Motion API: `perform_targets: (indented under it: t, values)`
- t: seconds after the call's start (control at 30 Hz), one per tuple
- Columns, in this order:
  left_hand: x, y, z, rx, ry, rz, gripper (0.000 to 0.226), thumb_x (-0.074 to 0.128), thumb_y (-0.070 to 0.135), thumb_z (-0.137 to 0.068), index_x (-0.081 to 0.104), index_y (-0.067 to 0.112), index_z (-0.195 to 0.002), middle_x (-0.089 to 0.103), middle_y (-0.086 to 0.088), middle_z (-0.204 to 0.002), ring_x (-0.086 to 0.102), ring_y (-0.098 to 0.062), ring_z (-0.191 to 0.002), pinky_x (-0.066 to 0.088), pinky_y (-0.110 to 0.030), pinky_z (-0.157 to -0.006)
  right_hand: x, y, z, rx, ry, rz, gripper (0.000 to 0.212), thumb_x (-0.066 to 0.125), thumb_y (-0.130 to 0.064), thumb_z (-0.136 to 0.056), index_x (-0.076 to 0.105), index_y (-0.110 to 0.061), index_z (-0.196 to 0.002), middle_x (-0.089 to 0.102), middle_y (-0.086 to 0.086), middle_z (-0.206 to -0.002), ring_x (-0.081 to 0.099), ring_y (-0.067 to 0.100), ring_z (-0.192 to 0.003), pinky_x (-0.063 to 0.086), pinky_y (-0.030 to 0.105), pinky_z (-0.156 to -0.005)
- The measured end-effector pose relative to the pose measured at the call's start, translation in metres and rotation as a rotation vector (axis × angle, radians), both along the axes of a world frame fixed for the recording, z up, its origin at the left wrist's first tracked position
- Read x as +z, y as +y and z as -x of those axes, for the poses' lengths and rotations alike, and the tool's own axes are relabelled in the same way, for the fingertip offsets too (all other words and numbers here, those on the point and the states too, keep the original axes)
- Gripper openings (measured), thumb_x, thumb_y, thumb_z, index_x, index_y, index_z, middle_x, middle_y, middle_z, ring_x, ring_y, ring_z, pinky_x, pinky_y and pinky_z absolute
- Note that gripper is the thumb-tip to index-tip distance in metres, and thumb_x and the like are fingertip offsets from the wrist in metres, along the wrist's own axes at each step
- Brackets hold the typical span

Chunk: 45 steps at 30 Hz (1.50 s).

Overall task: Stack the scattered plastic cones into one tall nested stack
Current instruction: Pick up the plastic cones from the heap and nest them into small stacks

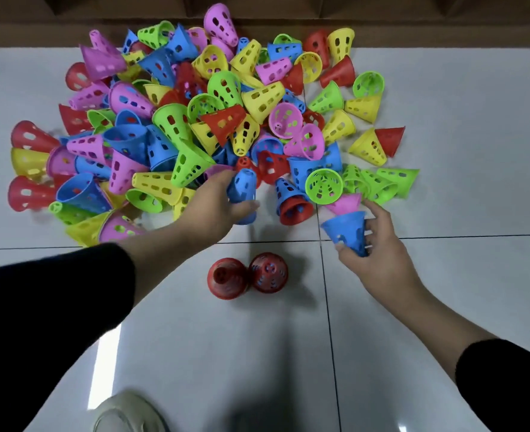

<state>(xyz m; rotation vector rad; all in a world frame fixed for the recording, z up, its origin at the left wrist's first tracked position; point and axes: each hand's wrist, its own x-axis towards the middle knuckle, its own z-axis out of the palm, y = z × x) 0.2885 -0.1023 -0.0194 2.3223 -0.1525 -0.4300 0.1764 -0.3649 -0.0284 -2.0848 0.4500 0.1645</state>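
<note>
Cones were the job: L hand (214, 207) gripped a blue cone (242, 194) at the near edge of the pile, thumb and fingers curled round it, narrow end pointing away toward the pile, wide rim toward the person, long axis roughly front-to-back. R hand (379, 244) pinched a 2nd blue cone (348, 230) w/ fingers wrapped round its narrow end, wide rim tilted up and away, axis slanted. Btwn the hands, nearer the person, two red cones (247, 274) sat touching side by side on the white tiled floor (444, 275), seen down their axes; whether either was a nested stack, can't tell. Beyond the hands lay the big pile (195, 120) of pink, green, yellow, blue and red cones, on their sides, pointing every which way. Several green cones (379, 182) lay just past the R hand. Black sleeves (49, 310) on both arms; a pale shoe (129, 413) showed at the bottom edge.
</note>
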Motion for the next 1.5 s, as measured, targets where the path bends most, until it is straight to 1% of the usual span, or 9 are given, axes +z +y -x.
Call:
perform_targets:
  t: [0.07, 0.17, 0.37, 0.53, 0.67, 0.9, 1.1, 1.27, 1.5]
  values:
    - [0.018, 0.015, 0.031, 0.024, -0.013, 0.121, 0.027, 0.074, 0.033, -0.086, 0.056, 0.024, -0.104, 0.059, 0.005, -0.090, 0.052, -0.002, -0.073, 0.039, -0.013, -0.062, 0.025, 0.018, 0.004, 0.182, 0.011, 0.003, 0.076, 0.078, -0.022, -0.081, 0.034, -0.052, -0.135, 0.057, -0.027, -0.108, 0.062, -0.004, -0.088, 0.048, 0.010, -0.072]
    - [0.029, 0.035, 0.075, -0.014, -0.004, 0.222, 0.035, 0.075, 0.027, -0.086, 0.055, 0.028, -0.115, 0.060, 0.012, -0.106, 0.056, 0.006, -0.095, 0.041, -0.005, -0.078, 0.053, 0.039, 0.009, 0.458, 0.038, 0.266, 0.074, 0.073, -0.035, -0.083, 0.034, -0.047, -0.145, 0.049, -0.026, -0.113, 0.053, -0.002, -0.101, 0.041, 0.012, -0.081]
    - [-0.003, 0.057, 0.112, -0.085, -0.074, 0.149, 0.044, 0.078, 0.029, -0.083, 0.054, 0.032, -0.119, 0.056, 0.015, -0.115, 0.053, 0.000, -0.104, 0.044, -0.019, -0.092, 0.057, 0.075, 0.005, 0.717, 0.055, 0.549, 0.070, 0.066, -0.044, -0.086, 0.039, -0.033, -0.150, 0.046, -0.010, -0.116, 0.054, 0.014, -0.105, 0.038, 0.021, -0.083]
    - [-0.024, 0.068, 0.112, -0.172, -0.003, 0.058, 0.078, 0.069, 0.061, -0.080, 0.046, 0.022, -0.143, 0.047, 0.008, -0.143, 0.045, -0.007, -0.130, 0.029, -0.013, -0.106, 0.036, 0.093, -0.010, 0.591, 0.026, 0.489, 0.062, 0.061, -0.058, -0.087, 0.053, -0.025, -0.140, 0.053, -0.007, -0.129, 0.053, 0.014, -0.115, 0.041, 0.027, -0.098]
    - [-0.029, 0.089, 0.097, -0.030, -0.065, 0.048, 0.062, 0.052, 0.064, -0.088, 0.048, 0.030, -0.140, 0.050, 0.010, -0.140, 0.048, -0.007, -0.126, 0.038, -0.025, -0.105, 0.026, 0.080, -0.035, 0.359, -0.017, 0.459, 0.037, 0.064, -0.044, -0.090, 0.066, -0.024, -0.120, 0.059, -0.003, -0.114, 0.060, 0.018, -0.098, 0.048, 0.033, -0.088]
    - [-0.050, 0.113, 0.031, 0.125, -0.032, -0.281, 0.057, 0.054, 0.046, -0.096, 0.036, 0.024, -0.145, 0.053, -0.016, -0.135, 0.055, -0.037, -0.117, 0.048, -0.043, -0.090, -0.010, 0.070, -0.080, 0.251, 0.228, 0.468, 0.068, 0.068, -0.046, -0.086, 0.042, -0.020, -0.143, 0.056, 0.015, -0.131, 0.055, 0.032, -0.118, 0.047, 0.044, -0.097]
    - [-0.047, 0.110, 0.008, 0.332, -0.234, -0.276, 0.059, 0.064, 0.048, -0.088, 0.038, 0.023, -0.135, 0.055, -0.012, -0.122, 0.056, -0.032, -0.106, 0.051, -0.042, -0.078, -0.036, 0.093, -0.108, 0.154, 0.267, 0.630, 0.075, 0.068, -0.049, -0.086, 0.037, -0.013, -0.144, 0.045, 0.020, -0.128, 0.055, 0.041, -0.111, 0.049, 0.044, -0.088]
    - [-0.051, 0.128, -0.019, -0.173, -0.504, -0.801, 0.062, 0.072, 0.044, -0.078, 0.050, 0.021, -0.131, 0.048, -0.012, -0.133, 0.048, -0.035, -0.114, 0.042, -0.048, -0.092, -0.050, 0.091, -0.118, 0.231, 0.263, 0.673, 0.076, 0.070, -0.053, -0.083, 0.041, -0.012, -0.140, 0.047, 0.020, -0.124, 0.054, 0.040, -0.110, 0.048, 0.042, -0.089]
    - [-0.048, 0.129, -0.048, -0.394, -0.492, -1.063, 0.063, 0.069, 0.028, -0.082, 0.044, 0.024, -0.141, 0.048, -0.006, -0.126, 0.042, -0.031, -0.120, 0.033, -0.054, -0.100, -0.065, 0.090, -0.124, 0.289, 0.293, 0.720, 0.082, 0.074, -0.054, -0.078, 0.039, -0.013, -0.140, 0.049, 0.018, -0.125, 0.054, 0.038, -0.112, 0.049, 0.044, -0.091]
